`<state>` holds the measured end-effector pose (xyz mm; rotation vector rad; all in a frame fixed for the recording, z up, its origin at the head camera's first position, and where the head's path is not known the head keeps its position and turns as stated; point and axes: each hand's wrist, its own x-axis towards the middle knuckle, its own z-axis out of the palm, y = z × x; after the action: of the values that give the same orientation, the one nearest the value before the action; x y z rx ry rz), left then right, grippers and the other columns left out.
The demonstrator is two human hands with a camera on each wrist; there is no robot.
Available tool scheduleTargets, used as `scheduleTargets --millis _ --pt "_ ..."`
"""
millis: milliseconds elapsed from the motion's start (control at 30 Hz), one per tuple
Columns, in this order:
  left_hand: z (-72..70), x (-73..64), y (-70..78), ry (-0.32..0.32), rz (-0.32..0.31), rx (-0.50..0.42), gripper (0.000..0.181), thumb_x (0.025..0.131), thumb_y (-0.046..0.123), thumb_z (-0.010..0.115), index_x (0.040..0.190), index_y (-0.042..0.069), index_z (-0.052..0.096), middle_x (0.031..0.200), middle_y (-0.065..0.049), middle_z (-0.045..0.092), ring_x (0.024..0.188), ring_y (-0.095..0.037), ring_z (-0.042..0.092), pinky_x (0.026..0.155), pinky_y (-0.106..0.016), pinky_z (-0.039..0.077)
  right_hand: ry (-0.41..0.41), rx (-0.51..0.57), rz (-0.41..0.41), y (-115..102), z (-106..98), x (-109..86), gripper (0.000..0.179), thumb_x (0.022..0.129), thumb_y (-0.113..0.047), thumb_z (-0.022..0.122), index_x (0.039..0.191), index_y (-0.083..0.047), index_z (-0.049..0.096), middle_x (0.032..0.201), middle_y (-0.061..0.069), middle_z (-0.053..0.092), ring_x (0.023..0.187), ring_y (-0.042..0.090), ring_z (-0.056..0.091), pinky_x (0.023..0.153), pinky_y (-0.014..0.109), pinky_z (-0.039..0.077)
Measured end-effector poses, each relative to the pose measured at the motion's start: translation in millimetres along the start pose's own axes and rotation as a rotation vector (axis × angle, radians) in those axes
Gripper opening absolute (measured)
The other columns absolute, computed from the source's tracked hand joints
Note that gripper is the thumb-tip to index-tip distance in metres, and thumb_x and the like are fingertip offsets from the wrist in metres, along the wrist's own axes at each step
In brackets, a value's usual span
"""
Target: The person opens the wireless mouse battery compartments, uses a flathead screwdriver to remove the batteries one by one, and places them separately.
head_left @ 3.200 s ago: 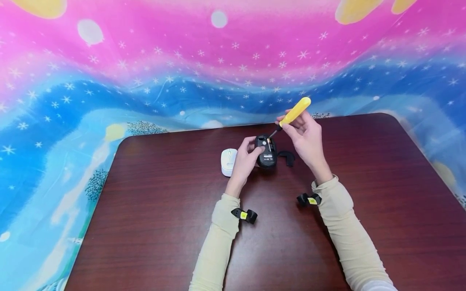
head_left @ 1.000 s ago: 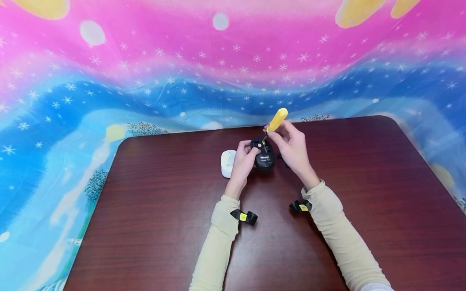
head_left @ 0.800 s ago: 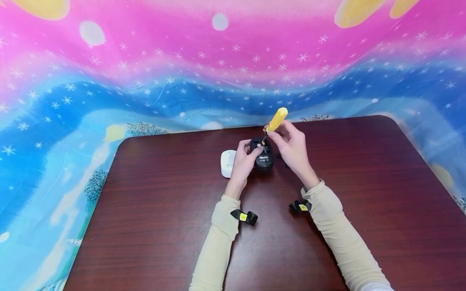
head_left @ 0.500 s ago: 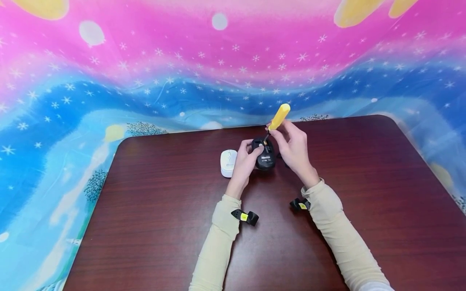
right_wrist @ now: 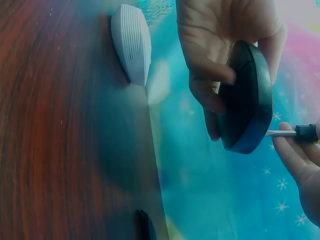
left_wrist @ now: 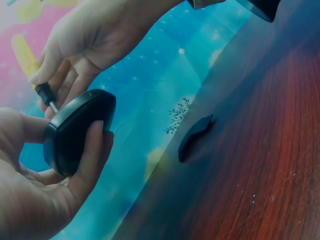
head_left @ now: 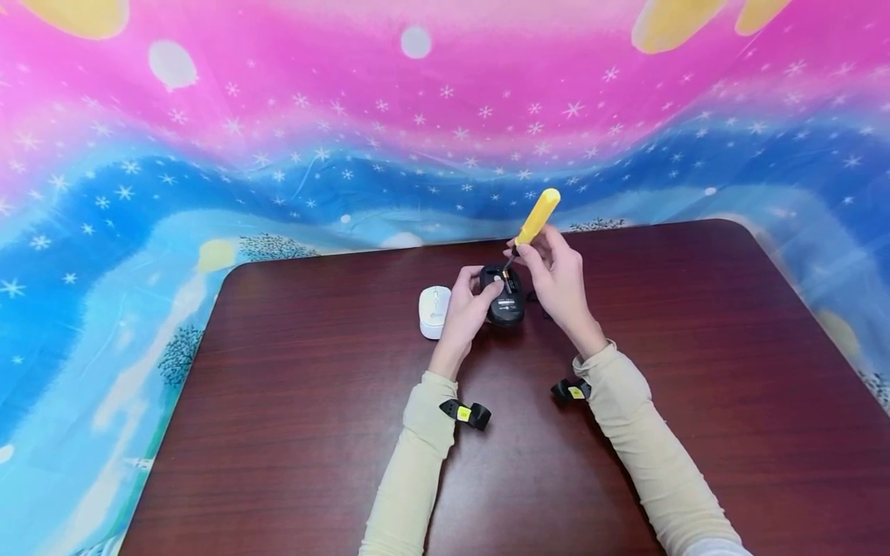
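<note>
My left hand [head_left: 464, 313] holds a black computer mouse [head_left: 509, 312] above the table, its underside turned up toward the head camera. The battery compartment on that underside is uncovered, and a battery [head_left: 506, 275] shows in it. Between thumb and fingers, my right hand [head_left: 562, 279] pinches a yellow-handled screwdriver [head_left: 539, 216]. Its metal shaft [right_wrist: 281, 133] points down at the compartment; whether the tip touches the battery is hidden in the wrist views. In the left wrist view the fingers [left_wrist: 89, 157] of my left hand wrap the mouse's top shell.
A white mouse [head_left: 433, 313] stands on the dark wooden table [head_left: 313, 401], just left of my left hand. The black battery cover [left_wrist: 195, 136] lies on the table to the right, mostly behind my right hand in the head view. A printed cloth [head_left: 389, 116] hangs behind the table's far edge.
Since the oldest frame, my right hand has moved left with the screwdriver, and the black mouse has shifted slightly left. Over the last second, the yellow handle has risen a little.
</note>
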<state>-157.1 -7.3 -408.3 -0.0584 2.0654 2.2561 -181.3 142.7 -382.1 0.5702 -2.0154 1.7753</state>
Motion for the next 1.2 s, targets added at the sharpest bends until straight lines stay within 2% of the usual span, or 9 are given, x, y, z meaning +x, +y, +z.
scheduleTargets --millis 167,333,600,733,867,933,1067,1200 --pt "-0.9 1.4 -0.8 0.001 0.038 0.021 0.038 0.098 0.009 0.066 0.133 0.0 0.055 0.121 -0.019 0.067 0.1 -0.021 0.064 0.082 -0.027 0.052 0.004 0.091 0.081 3.8 -0.3 0.4 0.025 0.106 -0.004 0.056 0.127 0.009 0.055 0.111 0.026 0.068 0.098 0.019 0.072 0.09 0.035 0.058" --pt "-1.6 1.9 -2.0 -0.031 0.073 0.055 0.039 0.098 0.006 0.068 0.134 -0.001 0.054 0.119 -0.019 0.066 0.098 -0.024 0.067 0.085 -0.03 0.054 0.034 0.179 0.147 8.7 -4.2 1.5 0.022 0.108 -0.008 0.053 0.127 0.004 0.055 0.107 0.021 0.068 0.096 0.019 0.072 0.088 0.034 0.059" --pt "0.2 -2.2 -1.3 -0.09 0.19 0.209 0.042 0.098 0.007 0.068 0.137 0.002 0.055 0.128 -0.019 0.064 0.105 -0.033 0.071 0.092 -0.038 0.056 0.143 0.28 0.208 8.9 -10.4 5.0 0.02 0.109 -0.012 0.054 0.124 -0.001 0.061 0.098 0.02 0.069 0.086 0.019 0.072 0.08 0.032 0.06" --pt "3.1 -5.6 1.3 -0.074 0.219 0.281 0.042 0.098 0.008 0.068 0.138 0.005 0.056 0.13 -0.017 0.065 0.103 -0.029 0.07 0.092 -0.038 0.055 0.192 0.367 0.281 8.5 -12.1 6.1 0.018 0.109 -0.012 0.052 0.122 -0.001 0.061 0.095 0.015 0.069 0.082 0.019 0.071 0.077 0.032 0.061" --pt "5.2 -7.2 1.8 -0.035 0.215 0.341 0.04 0.098 0.011 0.069 0.137 0.008 0.057 0.129 -0.013 0.067 0.101 -0.025 0.068 0.091 -0.037 0.053 0.207 0.435 0.369 9.8 -15.5 6.5 0.015 0.109 -0.012 0.051 0.117 -0.002 0.06 0.093 0.013 0.07 0.08 0.018 0.071 0.075 0.03 0.061" --pt "5.5 -6.4 1.0 -0.013 0.212 0.341 0.04 0.099 0.012 0.068 0.137 0.008 0.056 0.128 -0.012 0.067 0.104 -0.024 0.067 0.092 -0.037 0.053 0.199 0.451 0.422 9.0 -18.0 6.6 0.015 0.109 -0.012 0.051 0.116 -0.002 0.061 0.091 0.011 0.07 0.077 0.016 0.07 0.074 0.028 0.06" --pt "3.0 -3.8 0.7 0.03 0.206 0.278 0.04 0.099 0.012 0.067 0.137 0.007 0.055 0.128 -0.014 0.067 0.107 -0.024 0.068 0.093 -0.038 0.055 0.185 0.483 0.518 5.5 -23.5 7.8 0.016 0.109 -0.012 0.052 0.116 -0.003 0.063 0.087 0.005 0.071 0.075 0.014 0.069 0.074 0.027 0.06" --pt "1.5 -2.9 2.1 0.026 0.18 0.214 0.039 0.099 0.011 0.067 0.137 0.005 0.056 0.128 -0.015 0.066 0.104 -0.028 0.07 0.091 -0.038 0.056 0.197 0.493 0.554 3.7 -31.0 10.2 0.013 0.108 -0.012 0.055 0.113 -0.003 0.063 0.088 0.006 0.072 0.076 0.016 0.071 0.075 0.029 0.06"
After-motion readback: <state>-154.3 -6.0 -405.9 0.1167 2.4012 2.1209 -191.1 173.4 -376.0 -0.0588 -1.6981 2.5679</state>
